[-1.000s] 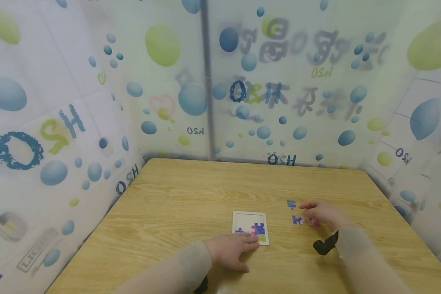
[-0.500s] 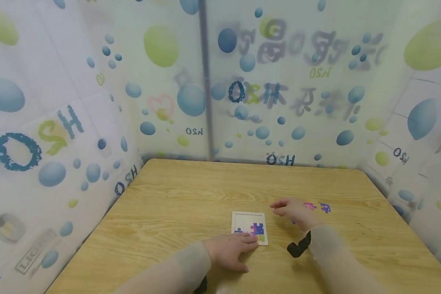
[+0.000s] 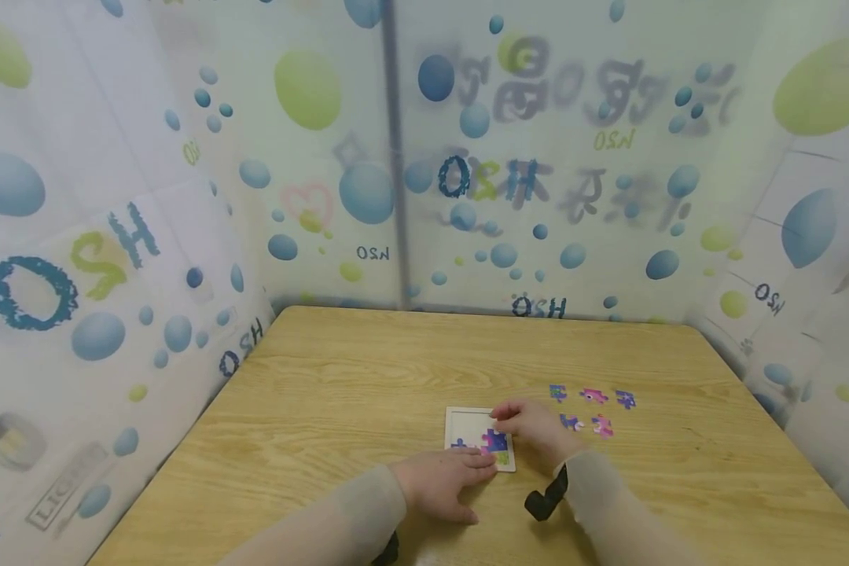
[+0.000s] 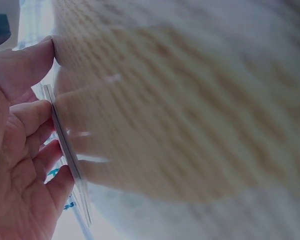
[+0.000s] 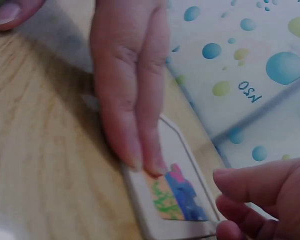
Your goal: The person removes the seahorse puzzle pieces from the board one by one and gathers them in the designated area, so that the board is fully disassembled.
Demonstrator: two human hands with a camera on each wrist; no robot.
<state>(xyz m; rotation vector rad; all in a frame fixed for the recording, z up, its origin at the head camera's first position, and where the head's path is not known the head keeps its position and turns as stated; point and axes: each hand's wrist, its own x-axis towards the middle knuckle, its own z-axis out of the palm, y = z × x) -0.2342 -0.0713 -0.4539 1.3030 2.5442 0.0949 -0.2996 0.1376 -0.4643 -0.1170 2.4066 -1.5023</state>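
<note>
A small white puzzle tray [image 3: 467, 414] lies on the table, partly filled with purple, pink and green joined pieces [image 3: 496, 440]. My left hand [image 3: 442, 481] lies flat across its lower left part, fingers extended over it; in the left wrist view the fingertips [image 4: 42, 112] meet the tray's thin edge. At the tray's upper right, my right hand [image 3: 534, 430] has its thumb and fingers bent together just over the rim. In the right wrist view the right fingers [image 5: 250, 185] are close beside the assembled pieces [image 5: 182, 197]. I cannot tell whether they hold a piece.
Right of the tray lie several loose puzzle pieces, among them a blue one [image 3: 557, 392], a pink one with an eye [image 3: 594, 396] and a purple one [image 3: 626, 399]. The wooden table [image 3: 339, 377] backs onto a patterned curtain [image 3: 325, 196].
My right hand has moved left from over the loose pieces to the tray's upper right, uncovering those pieces. The left hand has stayed on the tray.
</note>
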